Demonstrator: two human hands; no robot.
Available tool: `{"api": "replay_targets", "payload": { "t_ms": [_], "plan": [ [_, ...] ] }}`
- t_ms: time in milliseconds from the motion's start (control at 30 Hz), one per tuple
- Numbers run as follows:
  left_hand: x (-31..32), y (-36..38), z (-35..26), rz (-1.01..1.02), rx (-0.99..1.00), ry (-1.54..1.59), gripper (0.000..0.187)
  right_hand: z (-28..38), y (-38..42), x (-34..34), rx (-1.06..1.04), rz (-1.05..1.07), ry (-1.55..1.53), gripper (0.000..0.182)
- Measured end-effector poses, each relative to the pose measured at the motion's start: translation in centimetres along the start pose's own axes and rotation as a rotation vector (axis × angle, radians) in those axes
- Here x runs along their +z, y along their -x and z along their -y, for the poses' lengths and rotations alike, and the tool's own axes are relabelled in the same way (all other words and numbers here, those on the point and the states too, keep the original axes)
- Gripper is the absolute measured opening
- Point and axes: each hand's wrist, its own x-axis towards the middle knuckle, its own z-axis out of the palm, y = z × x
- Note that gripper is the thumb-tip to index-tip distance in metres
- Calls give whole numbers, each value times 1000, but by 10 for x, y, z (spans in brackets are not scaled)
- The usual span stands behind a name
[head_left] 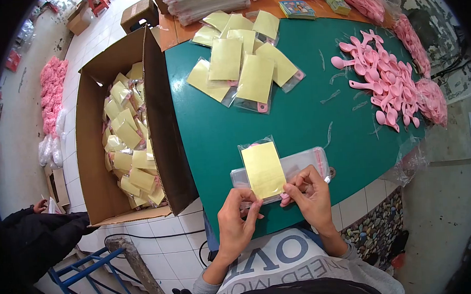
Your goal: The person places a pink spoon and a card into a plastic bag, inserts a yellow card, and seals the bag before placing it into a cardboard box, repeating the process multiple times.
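Observation:
Between my hands is a clear plastic bag with a yellow card (264, 170) inside, tilted slightly on the green table. Bits of pink plastic show at its top edge and by its lower right corner. My left hand (236, 221) is closed, its thumb and fingertips at the bag's lower left corner. My right hand (310, 197) pinches the lower right corner, by the pink piece. Under the bag lies a stack of clear plastic bags (305, 162) with a pink-red strip at the right end.
Finished-looking packets with yellow cards (225, 59) are piled at the table's back left. Pink spoons (383, 75) heap at the right. A large cardboard box (167, 124) of similar packets stands left. Another person's dark sleeve (21, 218) and a blue metal frame (87, 272) are lower left.

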Motion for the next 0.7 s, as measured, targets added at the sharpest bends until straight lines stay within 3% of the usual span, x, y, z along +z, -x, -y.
{"api": "replay_targets", "payload": {
  "t_ms": [100, 233, 333, 433, 533, 567, 633, 667, 700],
  "plan": [
    [-1, -1, -5, 16, -5, -69, 18, -1, 0, 2, -6, 9, 23, 13],
    [-2, -2, -11, 4, -3, -87, 34, 6, -1, 2, 14, 72, 103, 35],
    [-3, -4, -16, 9, 44, -145, 46, 5, -2, -2, -12, 101, 226, 43],
    [-11, -19, -28, 39, 167, -221, 52, 20, -11, -8, -154, 169, 349, 39],
    [-22, -71, -51, 35, 331, -350, 54, 58, -43, -7, -382, 110, 327, 34],
    [-26, -94, -58, 47, 363, -390, 55, 70, -64, -17, -485, 110, 562, 33],
    [-26, -136, -51, -134, 530, -802, 54, 92, -118, -60, -706, 1, 1035, 26],
    [-22, -145, -48, -54, 577, -928, 52, 98, -147, -86, -722, -127, 1183, 21],
    [-14, -152, -45, 29, 623, -1054, 51, 93, -186, -126, -883, -192, 1242, 19]
  ]
}}
